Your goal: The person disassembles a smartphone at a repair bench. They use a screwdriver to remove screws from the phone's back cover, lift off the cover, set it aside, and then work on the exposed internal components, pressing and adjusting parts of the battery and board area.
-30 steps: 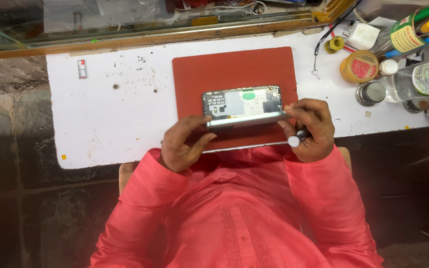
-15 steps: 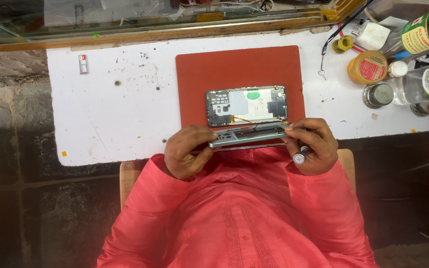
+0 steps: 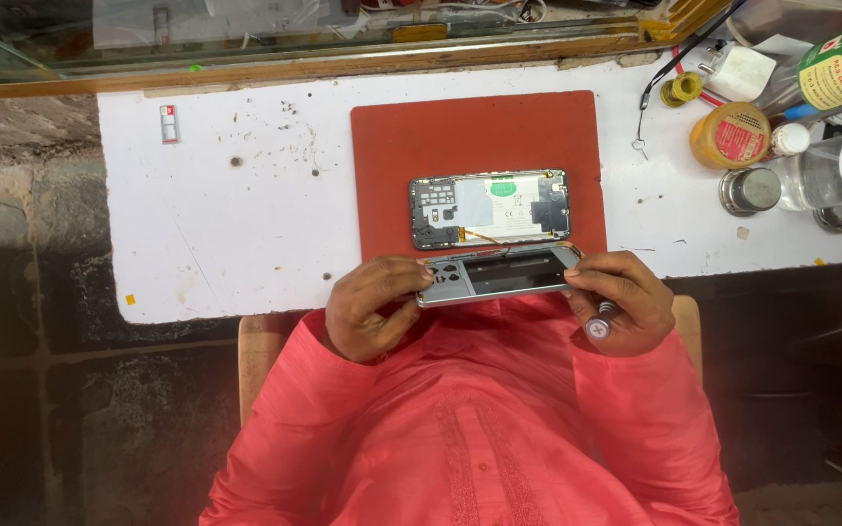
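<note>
- From my remote view, the opened phone body (image 3: pixel 490 209) lies face down at the centre of the frame on the red work mat (image 3: pixel 478 136), its circuit boards and battery exposed.
- The back cover (image 3: pixel 499 273) is already off the body and sits just below it, tilted towards me, so I judge the opening step done.
- A thin orange cable (image 3: pixel 479 237) appears to run between body and cover; whether it is still connected I cannot tell.
- My left hand (image 3: pixel 374 307) grasps the cover's left end by the camera cut-outs.
- My right hand (image 3: pixel 618 302) pinches the cover's right end and also clenches a metal-capped tool (image 3: pixel 599 324) in its palm.
- What is left, I judge: setting the cover aside and working on the internals.
- Bottles and tins (image 3: pixel 782 127) crowd the upper right of the white bench (image 3: pixel 216 214).
</note>
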The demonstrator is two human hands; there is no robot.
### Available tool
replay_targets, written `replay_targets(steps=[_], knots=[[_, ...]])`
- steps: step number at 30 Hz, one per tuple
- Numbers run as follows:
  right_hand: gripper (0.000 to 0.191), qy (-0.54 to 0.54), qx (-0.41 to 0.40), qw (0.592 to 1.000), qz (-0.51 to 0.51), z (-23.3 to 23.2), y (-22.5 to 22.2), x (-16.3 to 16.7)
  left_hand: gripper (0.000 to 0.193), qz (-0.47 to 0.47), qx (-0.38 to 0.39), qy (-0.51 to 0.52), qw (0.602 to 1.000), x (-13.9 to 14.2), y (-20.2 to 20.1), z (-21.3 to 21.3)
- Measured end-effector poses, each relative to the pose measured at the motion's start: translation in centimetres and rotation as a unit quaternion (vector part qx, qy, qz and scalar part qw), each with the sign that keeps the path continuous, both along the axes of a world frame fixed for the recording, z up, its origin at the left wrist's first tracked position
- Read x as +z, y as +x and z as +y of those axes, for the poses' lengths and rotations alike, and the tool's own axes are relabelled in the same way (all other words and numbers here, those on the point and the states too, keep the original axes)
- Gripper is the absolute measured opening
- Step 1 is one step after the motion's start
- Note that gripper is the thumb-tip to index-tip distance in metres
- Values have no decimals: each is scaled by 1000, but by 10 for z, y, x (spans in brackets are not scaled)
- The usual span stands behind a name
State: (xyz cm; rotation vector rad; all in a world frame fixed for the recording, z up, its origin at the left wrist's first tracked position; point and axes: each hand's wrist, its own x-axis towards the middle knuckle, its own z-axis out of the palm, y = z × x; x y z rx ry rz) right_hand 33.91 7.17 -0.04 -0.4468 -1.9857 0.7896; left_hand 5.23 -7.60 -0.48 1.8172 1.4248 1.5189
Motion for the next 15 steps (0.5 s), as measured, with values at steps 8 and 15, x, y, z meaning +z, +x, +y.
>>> replay_targets(steps=[8, 15], knots=[[32, -16, 5, 1000, -1, -1, 2, -3, 39, 23, 21, 23, 999, -3, 4, 0], [31, -8, -3, 1000, -12, -2, 3, 0, 39, 31, 29, 41, 998, -1, 6, 0]])
